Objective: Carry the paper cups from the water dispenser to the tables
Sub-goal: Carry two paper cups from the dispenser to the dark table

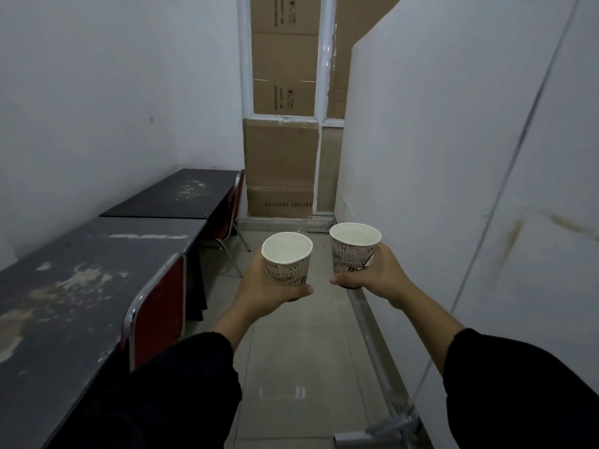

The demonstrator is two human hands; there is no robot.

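Two printed paper cups are held upright at chest height over a tiled aisle, close together but apart: the left cup (287, 258) in the left hand (269, 288), the right cup (355, 247) in the right hand (372, 273). Each hand's fingers wrap the cup's lower wall, thumb pressed across the near side. Both look nearly full of pale liquid, so a squeeze or jolt could slop it over. Worn dark tables (97, 254) line the left wall; a red chair (158, 306) juts out, a likely snag.
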